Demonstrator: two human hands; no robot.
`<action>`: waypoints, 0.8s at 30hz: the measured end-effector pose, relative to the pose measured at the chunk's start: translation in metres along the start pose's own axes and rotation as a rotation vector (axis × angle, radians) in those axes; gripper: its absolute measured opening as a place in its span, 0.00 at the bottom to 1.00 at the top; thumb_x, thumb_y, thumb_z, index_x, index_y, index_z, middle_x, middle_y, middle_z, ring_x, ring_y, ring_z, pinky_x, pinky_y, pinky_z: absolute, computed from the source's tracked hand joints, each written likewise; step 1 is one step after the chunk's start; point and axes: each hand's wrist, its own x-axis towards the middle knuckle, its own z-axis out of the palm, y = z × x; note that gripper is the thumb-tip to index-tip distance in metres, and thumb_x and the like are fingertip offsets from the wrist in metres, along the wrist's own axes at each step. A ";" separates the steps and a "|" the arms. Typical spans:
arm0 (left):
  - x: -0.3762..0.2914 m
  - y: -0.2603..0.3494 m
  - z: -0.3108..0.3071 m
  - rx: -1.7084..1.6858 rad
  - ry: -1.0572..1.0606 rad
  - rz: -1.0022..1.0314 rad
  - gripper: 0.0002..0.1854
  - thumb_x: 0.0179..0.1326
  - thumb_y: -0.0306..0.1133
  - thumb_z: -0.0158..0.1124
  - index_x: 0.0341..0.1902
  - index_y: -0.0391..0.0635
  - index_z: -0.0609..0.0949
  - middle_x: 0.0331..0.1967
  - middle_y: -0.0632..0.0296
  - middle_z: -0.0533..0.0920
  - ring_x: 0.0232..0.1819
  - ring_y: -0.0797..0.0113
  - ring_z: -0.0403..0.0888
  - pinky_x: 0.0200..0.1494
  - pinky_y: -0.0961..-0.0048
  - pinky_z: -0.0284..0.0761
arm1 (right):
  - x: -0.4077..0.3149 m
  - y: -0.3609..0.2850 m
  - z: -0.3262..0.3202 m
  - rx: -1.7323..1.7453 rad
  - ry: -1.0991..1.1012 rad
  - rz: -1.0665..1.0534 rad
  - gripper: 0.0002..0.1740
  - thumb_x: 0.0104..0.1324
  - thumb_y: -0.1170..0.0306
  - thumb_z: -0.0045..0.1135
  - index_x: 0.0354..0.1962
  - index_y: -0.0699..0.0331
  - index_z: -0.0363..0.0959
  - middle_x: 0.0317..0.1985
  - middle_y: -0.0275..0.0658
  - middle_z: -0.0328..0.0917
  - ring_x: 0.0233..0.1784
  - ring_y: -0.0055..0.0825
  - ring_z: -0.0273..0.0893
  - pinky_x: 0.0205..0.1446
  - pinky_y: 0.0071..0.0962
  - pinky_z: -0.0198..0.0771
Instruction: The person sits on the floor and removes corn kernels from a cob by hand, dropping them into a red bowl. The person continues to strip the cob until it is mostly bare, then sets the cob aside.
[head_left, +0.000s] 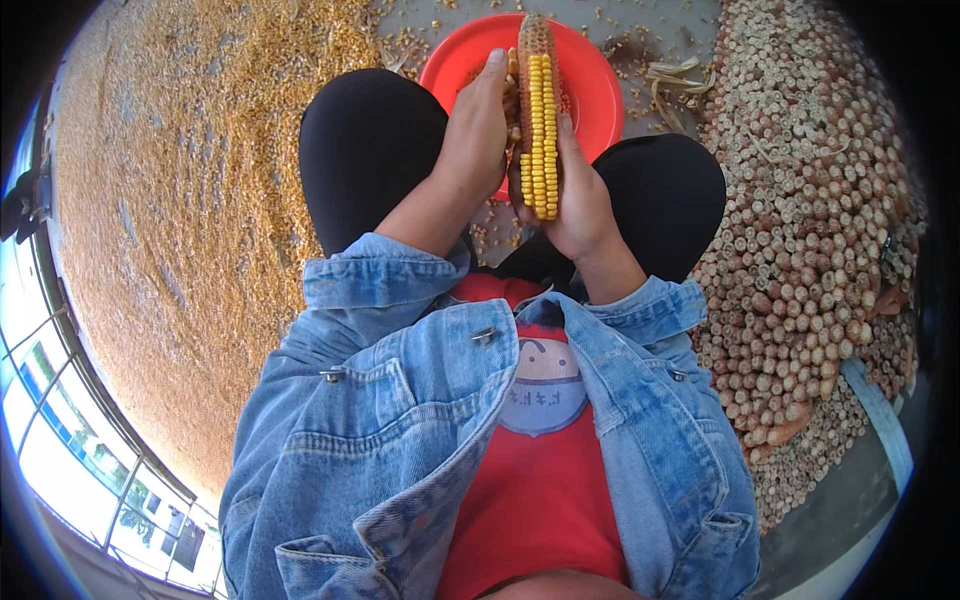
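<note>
A partly shelled ear of corn (541, 120) stands nearly upright in the view, with bare cob at its top and left side and yellow kernels along the rest. My right hand (583, 184) is shut around its lower part, thumb along the right side. My left hand (476, 124) is cupped at the ear's left side, thumb pointing up; its fingers are mostly hidden. Small tan pieces show between the left palm and the cob, but what they are cannot be told. Below both hands lies a red plastic basin (607, 97), its inside largely covered by the hands and ear.
Loose corn kernels (187, 187) spread widely over the floor at left. Bare corn cobs (802, 262) are stacked high at right. Dry husks (675, 86) lie right of the basin, among scattered kernels. My knees in black trousers (371, 150) flank the basin.
</note>
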 end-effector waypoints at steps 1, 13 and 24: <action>0.001 -0.001 0.000 -0.016 0.003 0.003 0.21 0.74 0.46 0.46 0.43 0.40 0.78 0.32 0.64 0.79 0.31 0.79 0.76 0.32 0.82 0.72 | 0.001 0.000 -0.001 -0.016 0.005 -0.009 0.29 0.75 0.44 0.32 0.45 0.61 0.70 0.27 0.36 0.75 0.21 0.24 0.73 0.20 0.22 0.66; -0.008 -0.016 -0.007 0.228 0.012 0.038 0.21 0.74 0.47 0.44 0.37 0.41 0.76 0.29 0.66 0.73 0.30 0.77 0.68 0.36 0.78 0.67 | 0.015 0.005 -0.001 -0.098 0.135 -0.393 0.29 0.78 0.51 0.30 0.57 0.69 0.64 0.47 0.36 0.73 0.49 0.19 0.73 0.56 0.20 0.68; -0.006 -0.029 -0.004 0.566 -0.016 0.331 0.20 0.73 0.45 0.49 0.40 0.37 0.71 0.29 0.57 0.78 0.33 0.71 0.76 0.36 0.71 0.72 | 0.019 0.006 0.002 -0.207 0.189 -0.515 0.25 0.78 0.53 0.31 0.50 0.67 0.68 0.42 0.32 0.73 0.43 0.16 0.70 0.50 0.18 0.66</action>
